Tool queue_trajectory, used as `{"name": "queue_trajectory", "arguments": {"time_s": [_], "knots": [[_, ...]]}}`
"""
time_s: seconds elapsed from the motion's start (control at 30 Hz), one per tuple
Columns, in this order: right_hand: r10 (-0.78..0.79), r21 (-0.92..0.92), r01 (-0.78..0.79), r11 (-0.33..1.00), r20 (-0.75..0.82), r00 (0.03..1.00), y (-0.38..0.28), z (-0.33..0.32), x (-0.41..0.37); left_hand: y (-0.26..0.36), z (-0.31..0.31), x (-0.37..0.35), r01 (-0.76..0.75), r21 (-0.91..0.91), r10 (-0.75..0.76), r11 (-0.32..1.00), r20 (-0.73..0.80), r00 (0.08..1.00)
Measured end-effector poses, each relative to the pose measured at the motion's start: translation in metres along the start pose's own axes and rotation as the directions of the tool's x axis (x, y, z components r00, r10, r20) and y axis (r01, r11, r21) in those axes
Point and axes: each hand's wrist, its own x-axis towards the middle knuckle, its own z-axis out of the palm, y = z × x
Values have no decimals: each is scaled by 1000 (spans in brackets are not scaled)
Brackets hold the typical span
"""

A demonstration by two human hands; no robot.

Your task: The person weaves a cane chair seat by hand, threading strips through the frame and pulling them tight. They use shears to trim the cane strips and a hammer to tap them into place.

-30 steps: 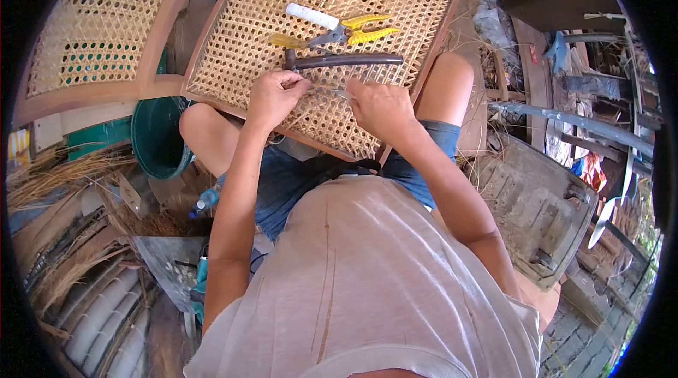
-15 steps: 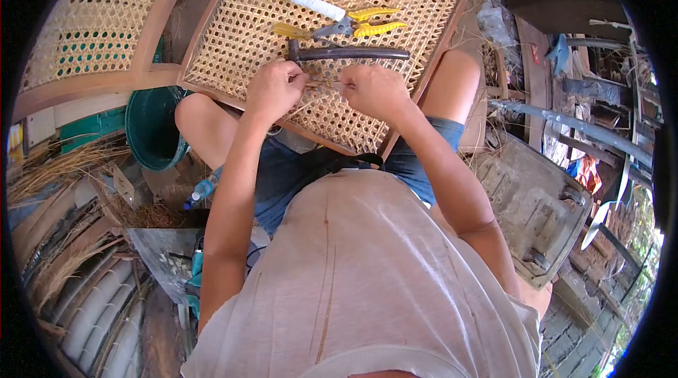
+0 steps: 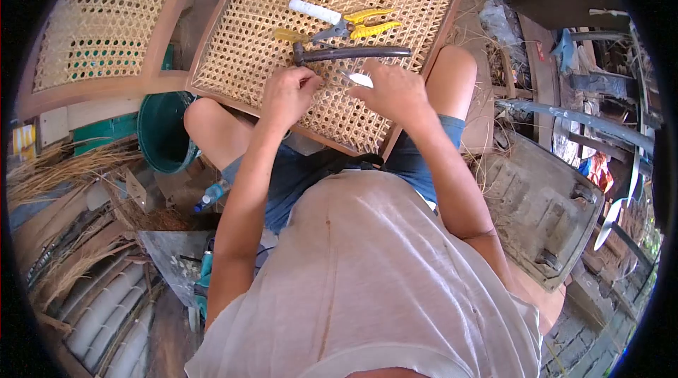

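A wooden frame with woven cane lies across my lap. My left hand is closed with its fingertips down at the weave; anything pinched there is too small to make out. My right hand grips a small white-handled tool, its thin metal tip pointing left towards my left hand. Just beyond my hands a dark hammer rests on the cane. Past it lie yellow-handled pruning shears, a white cylinder and a yellow-handled tool.
Another caned frame stands at the upper left. Below it are a green bucket and a plastic bottle. To my right lie a grey wheeled slab and a long pipe. Loose fibres and wood scraps surround me.
My right hand has turned and opened out somewhat, so the white-handled tool now shows in it. My left hand has shifted slightly right and stays low at the cane.
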Motion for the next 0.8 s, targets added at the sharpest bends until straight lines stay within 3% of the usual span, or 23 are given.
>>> {"name": "queue_trajectory", "arguments": {"time_s": [0.07, 0.13, 0.17, 0.3, 0.47, 0.53, 0.6, 0.67, 0.73, 0.77, 0.8], "knots": [[41, 188, -18, 982, -123, 992, -6, 25, 8, 11, -3, 3, 8, 45, -11, 999, 57, 998], [58, 239, -32, 970, -106, 993, -10, 45, 17, 22, -12, 4, 267, -186, -212, 946, 270, 939], [24, 251, 8, 968, -124, 992, -12, 52, 19, 26, -18, 4, 245, -175, -183, 954, 311, 933], [-46, 326, 109, 939, -196, 980, -11, 63, 27, 25, 0, -3, 215, 12, -215, 977, 141, 966], [-83, 495, 246, 833, -328, 941, 39, 47, 10, 23, 12, -11, 212, 91, -215, 973, 29, 976], [54, 607, 90, 790, -214, 975, 60, 16, -4, 28, 11, -12, 174, 193, -175, 966, -10, 985], [101, 800, 221, 557, -329, 939, 101, 10, -2, 31, 0, -12, 194, 183, -199, 964, 10, 980], [85, 812, 243, 531, -336, 938, 113, 19, 4, 26, -20, -11, 217, 177, -225, 960, 22, 974], [80, 922, 176, 345, -216, 973, 102, 13, -4, 8, -51, -9, 478, 189, -510, 858, 206, 835], [79, 924, 177, 340, -215, 973, 96, 8, -10, 3, -71, -11, 477, 195, -512, 857, 205, 834], [7, 940, 161, 302, -171, 985, 90, 0, -19, 1, -91, -14, 531, -169, -479, 831, 270, 835]]}}
